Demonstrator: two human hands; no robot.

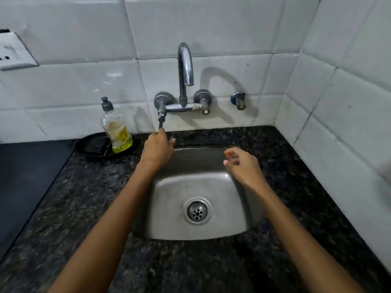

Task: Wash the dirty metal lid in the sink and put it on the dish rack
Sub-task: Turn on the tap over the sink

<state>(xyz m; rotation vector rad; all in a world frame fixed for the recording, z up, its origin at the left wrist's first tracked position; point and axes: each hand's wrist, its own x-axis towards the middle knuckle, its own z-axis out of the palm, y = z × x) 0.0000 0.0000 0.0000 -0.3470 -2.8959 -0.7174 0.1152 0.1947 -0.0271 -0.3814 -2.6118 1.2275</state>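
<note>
The metal lid is not in view, though such a lid would likely be stiff, light and slippery when wet, best gripped by its rim; the left hand (157,148) pinches the tap lever (161,121) while the right hand (243,166) hovers loosely open over the sink (169,233).

The light is moderate and cool, coming from above and to the left: the tap (185,66) throws a curved shadow to its right on the white wall tiles (232,28), and the soap bottle (116,127) casts one to its right too. Soft glare shows on the tiles at the left and along the tap's bend. The steel sink (190,187) gleams dully. Wide-angle distortion bows the tile lines and tabletop (296,208) edges. The right hand (243,166) is slightly motion-blurred at the fingers (229,154); the corners are soft.
</note>
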